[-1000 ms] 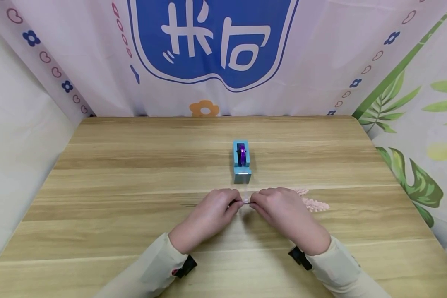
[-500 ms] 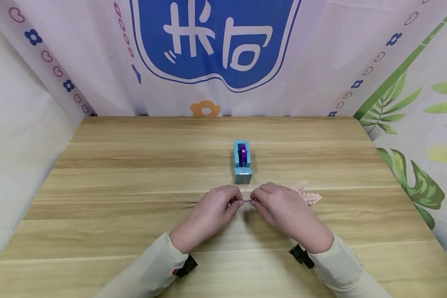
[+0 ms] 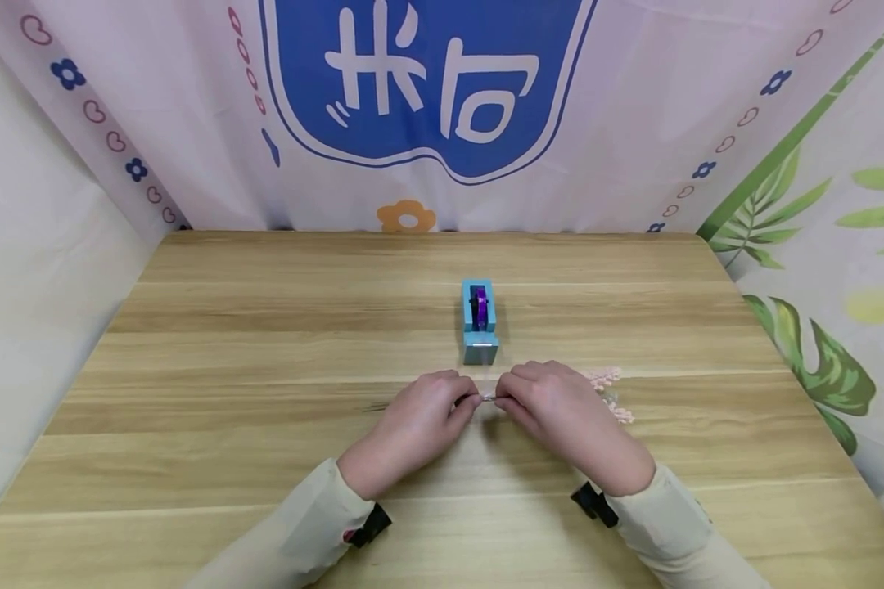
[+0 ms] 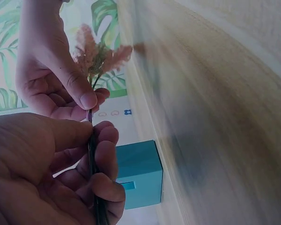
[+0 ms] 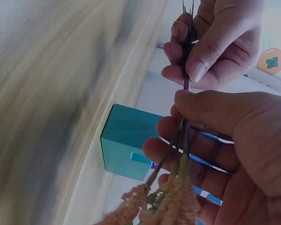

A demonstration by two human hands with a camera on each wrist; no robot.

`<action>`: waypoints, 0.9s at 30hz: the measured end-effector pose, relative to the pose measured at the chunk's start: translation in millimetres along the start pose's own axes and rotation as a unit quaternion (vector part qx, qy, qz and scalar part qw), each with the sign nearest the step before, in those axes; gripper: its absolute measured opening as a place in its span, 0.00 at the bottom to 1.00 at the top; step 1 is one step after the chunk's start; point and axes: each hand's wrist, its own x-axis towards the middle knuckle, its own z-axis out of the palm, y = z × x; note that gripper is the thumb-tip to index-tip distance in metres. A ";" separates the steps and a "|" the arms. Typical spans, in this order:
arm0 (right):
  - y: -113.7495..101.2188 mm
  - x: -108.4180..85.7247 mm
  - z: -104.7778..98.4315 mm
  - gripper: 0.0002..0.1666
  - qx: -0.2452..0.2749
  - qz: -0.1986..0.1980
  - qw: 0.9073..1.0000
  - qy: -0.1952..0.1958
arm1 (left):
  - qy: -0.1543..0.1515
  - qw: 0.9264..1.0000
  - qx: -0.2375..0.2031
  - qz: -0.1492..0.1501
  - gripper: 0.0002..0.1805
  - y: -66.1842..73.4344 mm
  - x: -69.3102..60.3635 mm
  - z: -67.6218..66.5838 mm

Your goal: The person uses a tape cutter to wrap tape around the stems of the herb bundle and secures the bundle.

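A bunch of pink flower sprigs (image 3: pixel 606 377) on thin dark stems (image 4: pixel 92 154) lies across both hands. My left hand (image 3: pixel 420 421) grips the bare stem ends, fingers curled round them. Right beside it, my right hand (image 3: pixel 570 421) pinches the stems below the blossoms (image 5: pixel 171 206) between thumb and fingers. In the short gap between the hands, a purplish, shiny band (image 5: pixel 187 84) shows on the stems. A blue tape dispenser (image 3: pixel 480 348) with a purple roll core (image 3: pixel 480 307) stands just beyond the hands. A faint clear strip seems to run from it toward the stems.
The wood-grain table (image 3: pixel 265 352) extends round the hands on all sides. A printed cloth (image 3: pixel 324 188) hangs along its back edge, and a leaf-patterned cloth (image 3: pixel 818 245) hangs at the right. Dark camera mounts (image 3: pixel 368 525) sit under both wrists.
The flower heads beyond my right hand swung up and inward, then turned to a new spread as the bunch rotated. Both hands keep nearly the same place, and the dispenser stays put.
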 end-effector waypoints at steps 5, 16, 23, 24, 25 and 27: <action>1.2 1.0 1.1 0.08 -0.002 -0.001 1.000 0.002 | 0.010 1.000 -0.011 0.011 0.06 -1.8 1.3 -0.6; 2.2 1.6 1.6 0.04 0.006 -0.001 1.000 0.004 | 0.028 1.000 -0.008 0.007 0.02 -1.7 2.7 -1.1; 4.1 1.6 5.1 0.03 -0.014 -0.017 0.999 0.029 | 0.028 1.000 -0.003 0.001 0.02 -1.1 4.1 -0.1; 4.3 1.5 5.8 0.04 -0.019 -0.019 0.999 0.033 | 0.029 1.000 -0.003 0.001 0.03 -1.2 4.4 0.3; 4.2 1.5 6.2 0.04 -0.024 -0.020 0.999 0.037 | 0.029 1.000 -0.003 0.001 0.03 -1.3 4.8 0.9; 3.9 0.9 6.5 0.05 -0.032 -0.020 0.998 0.044 | 0.028 1.000 -0.002 -0.001 0.03 -1.5 5.7 1.9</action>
